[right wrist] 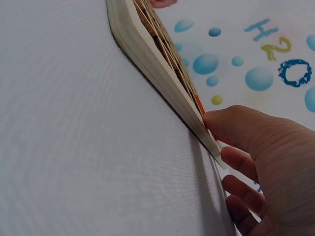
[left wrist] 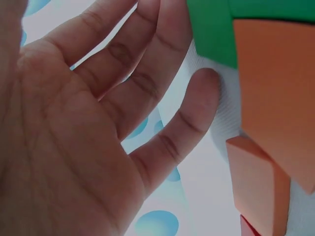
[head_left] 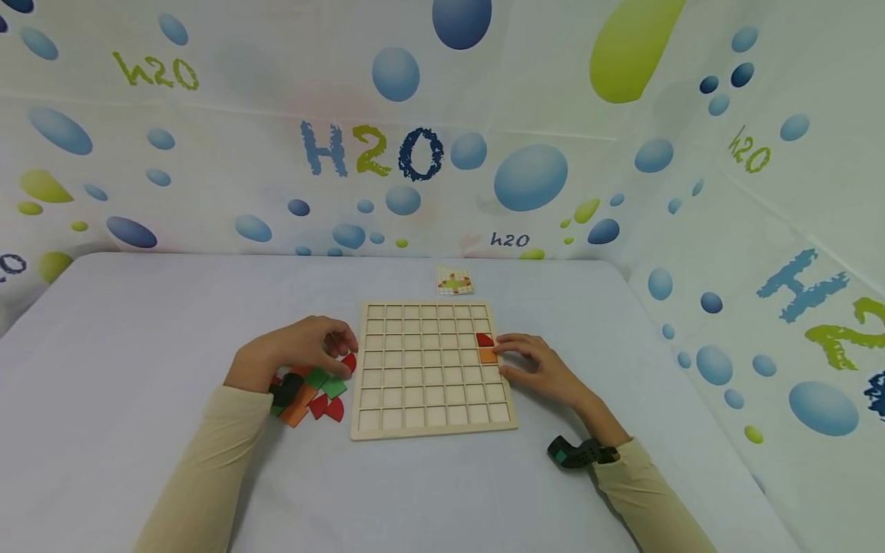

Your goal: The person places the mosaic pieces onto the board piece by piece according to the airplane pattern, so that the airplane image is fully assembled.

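A wooden grid board (head_left: 356,418) lies flat on the table. Two pieces sit in cells by its right edge: a red quarter-circle (head_left: 484,339) and, just nearer, an orange square (head_left: 488,355). Left of the board, my left hand (head_left: 299,346) is over a pile of green, orange and red pieces; in the left wrist view its thumb stands apart from the loosely bent fingers, some tips out of frame. A red rounded piece (head_left: 349,362) shows beside its fingertips. My right hand (head_left: 539,370) touches the board's right edge with relaxed fingers and thumb, holding no piece.
Behind the board lies a small pattern card (head_left: 454,282) with a coloured design. Green pieces (head_left: 334,386) and red pieces (head_left: 335,409) spread toward the board's left side. A white printed cloth (head_left: 276,153) hangs behind the table and along its right.
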`<state>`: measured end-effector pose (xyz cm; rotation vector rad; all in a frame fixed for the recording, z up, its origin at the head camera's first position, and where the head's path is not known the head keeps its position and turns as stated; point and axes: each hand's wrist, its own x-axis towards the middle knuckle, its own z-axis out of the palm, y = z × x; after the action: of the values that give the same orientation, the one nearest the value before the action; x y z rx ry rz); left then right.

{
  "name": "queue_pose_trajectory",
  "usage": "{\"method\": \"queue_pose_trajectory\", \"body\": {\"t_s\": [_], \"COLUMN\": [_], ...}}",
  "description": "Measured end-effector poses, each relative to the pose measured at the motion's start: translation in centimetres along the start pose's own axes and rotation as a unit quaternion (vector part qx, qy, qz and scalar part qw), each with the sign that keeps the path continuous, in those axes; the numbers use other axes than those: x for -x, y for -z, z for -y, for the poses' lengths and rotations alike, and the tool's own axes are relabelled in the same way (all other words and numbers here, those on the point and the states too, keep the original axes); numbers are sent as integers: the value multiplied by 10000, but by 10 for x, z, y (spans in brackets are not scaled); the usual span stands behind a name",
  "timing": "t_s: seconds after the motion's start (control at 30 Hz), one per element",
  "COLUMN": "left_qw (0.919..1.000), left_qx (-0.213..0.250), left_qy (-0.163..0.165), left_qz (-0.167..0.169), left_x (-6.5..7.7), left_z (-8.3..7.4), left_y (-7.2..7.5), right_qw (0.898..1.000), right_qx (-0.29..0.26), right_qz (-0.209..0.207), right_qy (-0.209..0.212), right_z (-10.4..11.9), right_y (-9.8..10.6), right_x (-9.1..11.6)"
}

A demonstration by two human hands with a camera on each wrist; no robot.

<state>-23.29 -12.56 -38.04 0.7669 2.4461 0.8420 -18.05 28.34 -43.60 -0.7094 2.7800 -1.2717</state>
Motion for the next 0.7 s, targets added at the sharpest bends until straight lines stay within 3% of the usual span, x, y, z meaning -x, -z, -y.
{"method": "queue_pose_trajectory", "body": {"t_s": [0.7], "left_qw": [9997], "left_qx": [-147], "left_qy": [127], "left_qz": [-134], "left_x": [3], "left_z": [0], "left_y": [1], "right_qw": [9999], "right_qx": [-7], "right_qz": [36], "right_qy": [123], "right_z": [-1], "right_y": [2], "right_x": [1]}}
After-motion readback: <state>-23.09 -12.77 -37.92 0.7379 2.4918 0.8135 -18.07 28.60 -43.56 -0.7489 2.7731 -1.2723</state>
